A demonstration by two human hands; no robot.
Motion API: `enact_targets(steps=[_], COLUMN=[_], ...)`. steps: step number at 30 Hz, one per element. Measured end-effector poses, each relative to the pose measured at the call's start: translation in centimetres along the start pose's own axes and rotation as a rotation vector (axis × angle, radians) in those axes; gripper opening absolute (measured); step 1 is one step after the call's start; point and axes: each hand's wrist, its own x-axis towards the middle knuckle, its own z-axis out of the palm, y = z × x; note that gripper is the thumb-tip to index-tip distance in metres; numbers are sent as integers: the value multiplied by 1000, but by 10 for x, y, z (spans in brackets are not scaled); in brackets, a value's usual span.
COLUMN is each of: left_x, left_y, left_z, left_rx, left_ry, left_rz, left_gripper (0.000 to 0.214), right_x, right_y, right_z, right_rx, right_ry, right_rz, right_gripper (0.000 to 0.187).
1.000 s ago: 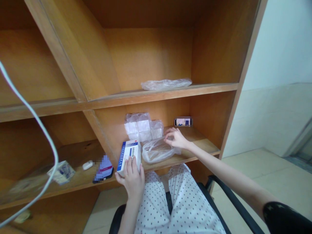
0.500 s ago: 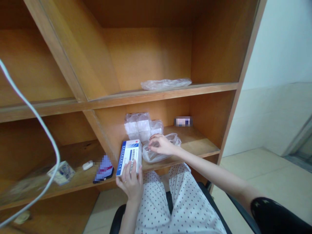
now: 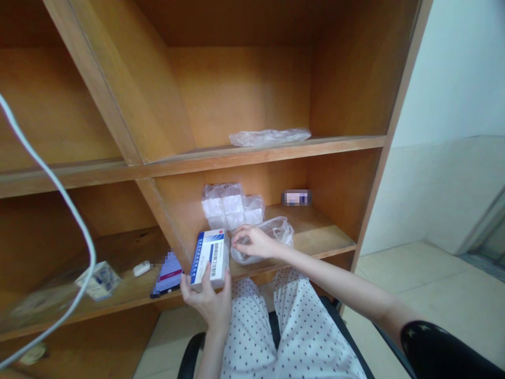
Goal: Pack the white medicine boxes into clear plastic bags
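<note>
My left hand (image 3: pixel 209 302) holds a white and blue medicine box (image 3: pixel 209 259) upright, with its barcode side facing me, just off the front of the wooden shelf (image 3: pixel 319 237). My right hand (image 3: pixel 254 242) has its fingers curled on a crumpled clear plastic bag (image 3: pixel 278 232) lying on the shelf. Behind that bag stand white packs wrapped in clear plastic (image 3: pixel 231 206), and the hand touches neither them nor the box.
A blurred small item (image 3: pixel 296 198) stands at the shelf's back. Another plastic bag (image 3: pixel 270 137) lies on the shelf above. To the left lie a small carton (image 3: pixel 98 280), a white object (image 3: pixel 141 268) and a blurred flat item (image 3: pixel 168 275). A white cable (image 3: pixel 59 184) hangs across the left.
My right hand has moved left along the bag, and the bag now stands more bunched up. My left hand has tilted the box and lifted it slightly.
</note>
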Motion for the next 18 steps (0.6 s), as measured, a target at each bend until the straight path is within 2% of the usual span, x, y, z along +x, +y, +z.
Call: enact_targets(steps=[6,14,18], left_x=[-3,-12,-12], left_y=[20,16,24], left_z=[-4,-13,-20], left_rx=[-45,-64,-52], left_ry=[15,87,139], left_rz=[-110,-126,-187], left_gripper=[44,38,38], right_x=[-3,-7,-14], right_y=[-1,-3,-9], right_z=[2,8,14], right_rx=[38,151,228], right_ry=[-5,4,-11], right_rz=[-10,36,47], right_gripper=[11,10,12])
